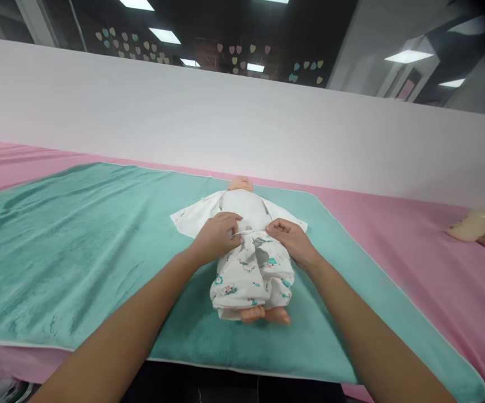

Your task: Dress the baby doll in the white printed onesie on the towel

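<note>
A baby doll [241,183] lies on its back on a green blanket, head away from me and feet toward me. It wears a white top [242,207] with wide sleeves spread to both sides. White printed pants [242,280] cover its legs, and its bare feet stick out at the cuffs. My left hand [219,238] is closed on the left side of the pants' waistband. On the right side, my right hand [288,238] pinches the same waistband. The fabric is bunched between my hands at the doll's belly.
The green blanket [78,252] lies over a pink sheet [393,240] on the table. At the far right, another doll or limb-like object [477,224] in pale yellow is partly cut off. A white low wall [225,129] runs along the back, below dark glass with heart stickers.
</note>
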Tool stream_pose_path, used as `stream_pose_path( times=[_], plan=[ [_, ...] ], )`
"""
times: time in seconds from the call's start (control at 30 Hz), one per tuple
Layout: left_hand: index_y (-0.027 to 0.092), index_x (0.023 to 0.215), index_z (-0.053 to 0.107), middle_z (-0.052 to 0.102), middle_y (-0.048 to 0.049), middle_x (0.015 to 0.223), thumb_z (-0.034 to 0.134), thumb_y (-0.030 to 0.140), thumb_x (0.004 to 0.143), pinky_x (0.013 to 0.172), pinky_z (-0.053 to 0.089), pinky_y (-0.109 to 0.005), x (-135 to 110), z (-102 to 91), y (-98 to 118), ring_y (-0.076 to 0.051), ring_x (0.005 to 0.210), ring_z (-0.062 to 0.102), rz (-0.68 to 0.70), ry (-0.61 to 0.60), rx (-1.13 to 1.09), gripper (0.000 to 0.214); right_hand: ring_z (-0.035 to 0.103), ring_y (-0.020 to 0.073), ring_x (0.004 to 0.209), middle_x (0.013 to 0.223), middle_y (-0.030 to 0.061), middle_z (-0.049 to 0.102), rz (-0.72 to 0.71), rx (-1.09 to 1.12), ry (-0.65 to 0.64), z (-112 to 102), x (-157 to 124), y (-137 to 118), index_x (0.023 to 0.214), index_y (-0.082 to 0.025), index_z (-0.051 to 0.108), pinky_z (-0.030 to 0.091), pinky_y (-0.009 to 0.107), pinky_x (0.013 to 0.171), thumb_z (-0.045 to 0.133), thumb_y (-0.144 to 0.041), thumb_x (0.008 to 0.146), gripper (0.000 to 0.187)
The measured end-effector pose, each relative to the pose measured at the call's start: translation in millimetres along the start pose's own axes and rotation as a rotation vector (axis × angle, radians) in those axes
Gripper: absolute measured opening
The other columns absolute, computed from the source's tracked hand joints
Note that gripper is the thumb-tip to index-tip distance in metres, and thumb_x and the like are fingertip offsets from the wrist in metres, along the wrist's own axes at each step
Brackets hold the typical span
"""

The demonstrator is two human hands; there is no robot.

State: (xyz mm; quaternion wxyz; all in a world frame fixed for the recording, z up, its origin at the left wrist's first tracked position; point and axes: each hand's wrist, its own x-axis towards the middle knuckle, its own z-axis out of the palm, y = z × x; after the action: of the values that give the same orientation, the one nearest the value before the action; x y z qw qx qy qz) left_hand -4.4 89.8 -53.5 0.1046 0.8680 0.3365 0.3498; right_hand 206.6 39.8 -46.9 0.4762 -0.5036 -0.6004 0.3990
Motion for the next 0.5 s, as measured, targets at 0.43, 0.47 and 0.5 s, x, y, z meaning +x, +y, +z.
stream_pose_path(
  times=[0.43, 0.47, 0.5],
  plan=[
    [0.021, 0.092, 0.05, 0.057, -0.0031, 0.113, 0.035, 0.0, 0.062, 0.081, 0.044, -0.035, -7, -9.4, -17, -0.021, 0.101, 0.054, -0.031, -0.049, 0.142, 0.04, 0.033, 0.0057, 0.049, 0.055, -0.0065, 0.038, 0.122, -0.153, -0.233, -25, 1, 23, 0.081, -0.017, 0.055, 0.024, 0.02, 0.046, 0.064, -0.044, 0.07, 0.031],
    [0.022, 0.097, 0.05, 0.057, -0.0035, 0.112, 0.035, 0.0, 0.062, 0.081, 0.044, -0.035, -7, -7.7, -18, -0.021, 0.1, 0.055, -0.054, -0.033, 0.144, 0.044, 0.033, 0.0058, 0.048, 0.055, -0.007, 0.038, 0.116, -0.171, -0.229, -27, 1, 26, 0.081, -0.018, 0.053, 0.024, 0.02, 0.045, 0.063, -0.044, 0.07, 0.03],
    [0.022, 0.102, 0.05, 0.056, -0.0043, 0.114, 0.036, 0.001, 0.064, 0.082, 0.045, -0.035, -7, -5.8, -19, -0.021, 0.1, 0.055, -0.086, -0.018, 0.142, 0.046, 0.032, 0.006, 0.048, 0.054, -0.0072, 0.038, 0.104, -0.192, -0.224, -27, 0, 29, 0.082, -0.019, 0.052, 0.025, 0.02, 0.045, 0.062, -0.043, 0.071, 0.029]
  ],
)
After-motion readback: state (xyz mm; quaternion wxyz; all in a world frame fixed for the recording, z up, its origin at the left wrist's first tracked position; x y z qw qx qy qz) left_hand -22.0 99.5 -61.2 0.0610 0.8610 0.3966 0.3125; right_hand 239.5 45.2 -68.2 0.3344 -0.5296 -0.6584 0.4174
